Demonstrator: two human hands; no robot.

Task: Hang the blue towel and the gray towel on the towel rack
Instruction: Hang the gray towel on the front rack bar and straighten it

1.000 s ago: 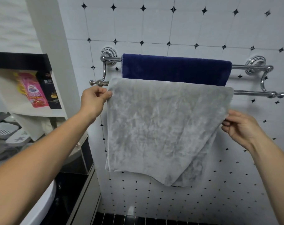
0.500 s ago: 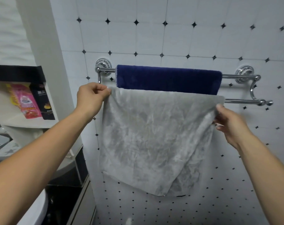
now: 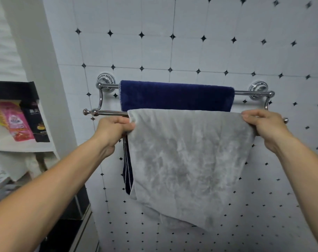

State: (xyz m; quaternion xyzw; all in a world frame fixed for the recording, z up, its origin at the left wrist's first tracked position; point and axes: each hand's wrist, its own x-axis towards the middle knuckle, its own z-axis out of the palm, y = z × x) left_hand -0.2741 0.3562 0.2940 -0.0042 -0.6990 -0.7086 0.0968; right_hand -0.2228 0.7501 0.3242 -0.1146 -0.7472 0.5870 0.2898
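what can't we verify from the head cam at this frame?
- Front bar of the towel rack: its middle is covered by the gray towel, so whether the towel lies over it cannot be told.
- Blue towel: its lower part is hidden behind the gray one.
- Right hand: it hides the towel's right corner.
- Left hand: fingertips buried in the cloth.
- Shelf packets: print too small to read.

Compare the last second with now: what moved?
The right hand rose from the gray towel's lower right edge to its top right corner, and both hands pulled its top edge straight along the front bar. The left hand kept its corner; the blue towel stayed on the back bar.
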